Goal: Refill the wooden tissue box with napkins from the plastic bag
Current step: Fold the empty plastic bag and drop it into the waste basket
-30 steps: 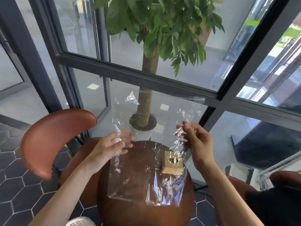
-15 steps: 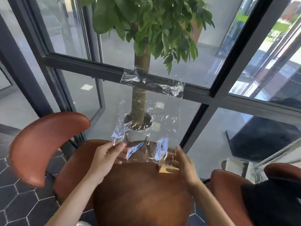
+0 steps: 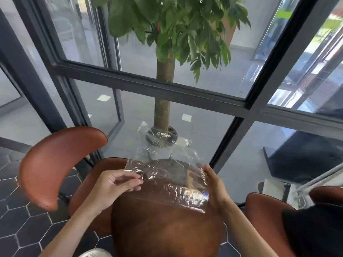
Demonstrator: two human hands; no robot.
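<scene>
A clear, crinkled plastic bag lies over the far part of the round brown table, folded across itself, with no napkins visible inside. My left hand pinches the bag's left edge between thumb and fingers. My right hand rests against the bag's right edge, fingers extended along it. The wooden tissue box shows only as a tan patch seen through the plastic, close to my right hand.
Brown leather chairs stand to the left and right of the table. A potted tree rises just beyond the table, in front of dark-framed glass panels. Hexagonal dark tiles cover the floor.
The bag was held up and spread between both hands; it has come down and been folded flat onto the table. Both hands dropped with it.
</scene>
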